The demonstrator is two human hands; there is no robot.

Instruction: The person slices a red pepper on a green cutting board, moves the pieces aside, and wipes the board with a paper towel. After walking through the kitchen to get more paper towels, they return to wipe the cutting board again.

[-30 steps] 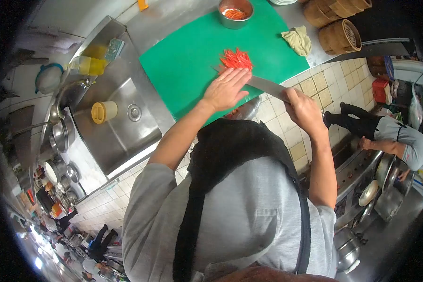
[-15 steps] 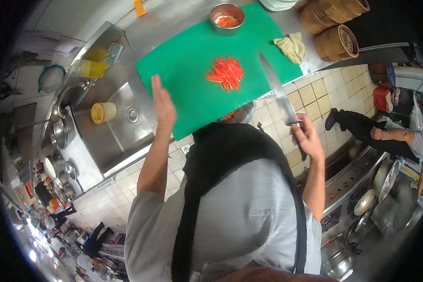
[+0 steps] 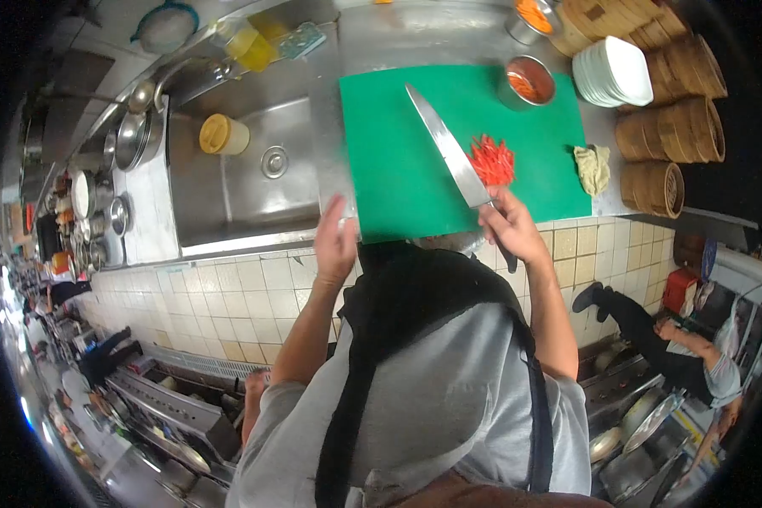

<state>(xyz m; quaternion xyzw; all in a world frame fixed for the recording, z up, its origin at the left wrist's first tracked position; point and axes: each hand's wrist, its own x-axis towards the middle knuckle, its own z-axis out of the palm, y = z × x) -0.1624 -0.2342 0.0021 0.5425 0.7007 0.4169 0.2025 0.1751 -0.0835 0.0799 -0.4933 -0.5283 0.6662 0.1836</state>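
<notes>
My right hand (image 3: 510, 227) grips the handle of a large kitchen knife (image 3: 447, 146), whose blade points up and left over the green cutting board (image 3: 398, 178). A pile of thin red pepper strips (image 3: 492, 160) lies on the board just right of the blade. My left hand (image 3: 336, 244) is raised, open and empty, at the board's near left corner, above the counter edge. A steel bowl (image 3: 526, 82) with orange-red cuttings stands at the board's far right corner.
A steel sink (image 3: 245, 182) with a yellow-lidded cup (image 3: 223, 134) is left of the board. White plates (image 3: 615, 71), bamboo steamers (image 3: 669, 127) and a crumpled cloth (image 3: 594, 168) sit to the right. Another person (image 3: 677, 347) works at a stove lower right.
My left hand lifted off the pepper strips and drew back to the board's left edge. The knife left the pile and now hangs over the board. The view swung round.
</notes>
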